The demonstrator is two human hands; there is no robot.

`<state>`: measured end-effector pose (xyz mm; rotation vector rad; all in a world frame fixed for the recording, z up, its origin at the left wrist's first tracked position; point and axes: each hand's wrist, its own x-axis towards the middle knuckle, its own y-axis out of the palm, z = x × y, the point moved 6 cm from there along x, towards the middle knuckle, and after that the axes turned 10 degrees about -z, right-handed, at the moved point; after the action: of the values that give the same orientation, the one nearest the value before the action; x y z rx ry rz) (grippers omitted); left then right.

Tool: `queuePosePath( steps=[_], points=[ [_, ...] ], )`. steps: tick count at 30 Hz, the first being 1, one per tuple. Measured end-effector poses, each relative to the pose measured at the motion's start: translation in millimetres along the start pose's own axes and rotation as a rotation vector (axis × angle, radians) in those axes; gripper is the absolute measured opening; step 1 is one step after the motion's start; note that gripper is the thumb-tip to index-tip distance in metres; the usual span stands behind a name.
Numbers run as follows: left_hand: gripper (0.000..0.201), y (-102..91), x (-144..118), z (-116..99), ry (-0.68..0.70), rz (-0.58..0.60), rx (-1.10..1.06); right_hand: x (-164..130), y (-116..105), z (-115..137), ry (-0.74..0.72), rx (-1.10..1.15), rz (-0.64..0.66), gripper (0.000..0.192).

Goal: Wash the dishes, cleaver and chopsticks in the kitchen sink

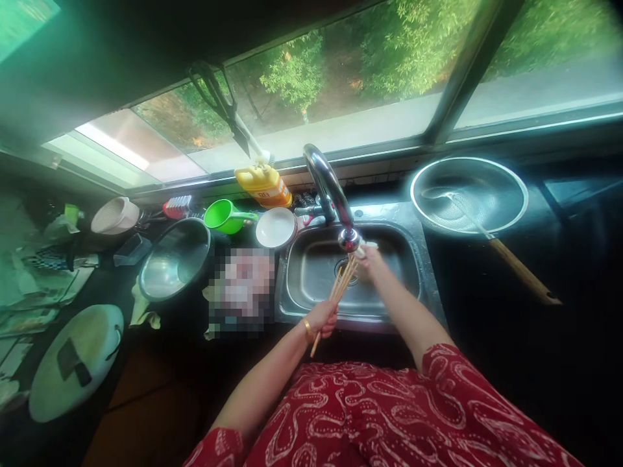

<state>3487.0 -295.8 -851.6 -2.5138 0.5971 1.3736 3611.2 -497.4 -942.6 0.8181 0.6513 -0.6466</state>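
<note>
Over the sink, my left hand is closed around the near part of a bundle of wooden chopsticks. The bundle slants up and away toward the faucet. At its far end my right hand is closed on a small white cloth, right below the faucet's spout. The cloth lies against or very near the chopstick ends; the fingers there are partly hidden. Whether water is running cannot be made out.
Right of the sink sits a wide metal basin with a wooden-handled strainer. To the left are a white bowl, a green dipper, a yellow jug, a metal pot and a cutting board bearing a cleaver.
</note>
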Motion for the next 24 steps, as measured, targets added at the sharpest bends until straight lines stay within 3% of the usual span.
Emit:
queuePosePath(
  steps=[2, 5, 7, 9, 12, 16, 20, 24],
  points=[
    [0.039, -11.5, 2.8, -10.0, 0.075, -0.079, -0.026, -7.2, -11.1, 8.7, -0.006, -0.03, 0.0, 0.016],
    [0.041, -15.9, 19.8, -31.3, 0.184, -0.216, -0.042, -38.2, -4.0, -2.4, 0.017, -0.163, 0.256, 0.022],
    [0.042, -3.0, 36.5, -40.3, 0.211, -0.204, -0.008, -65.2, 11.0, -16.6, 0.032, -0.209, 0.475, 0.023],
    [0.046, 15.5, 53.6, -42.2, 0.205, -0.137, 0.028, -83.7, 25.1, -25.4, 0.004, -0.214, 0.568, 0.032],
    [0.048, 31.3, 74.6, -43.4, 0.241, -0.082, 0.159, -88.9, 37.9, -25.5, -0.146, -0.277, 0.49, 0.042],
    [0.021, 12.4, 83.5, -69.5, 0.459, -0.176, 0.357, -82.1, 30.6, -10.9, -0.525, -0.454, 0.25, 0.041],
    [0.03, -11.1, 71.4, -113.9, 0.734, -0.243, 0.173, -84.2, 15.4, -3.0, -0.764, -0.572, 0.137, 0.039],
    [0.025, 4.4, 70.8, -144.1, 0.816, -0.156, 0.067, -88.0, 23.7, 12.7, -0.841, -0.58, 0.169, 0.034]
  ],
)
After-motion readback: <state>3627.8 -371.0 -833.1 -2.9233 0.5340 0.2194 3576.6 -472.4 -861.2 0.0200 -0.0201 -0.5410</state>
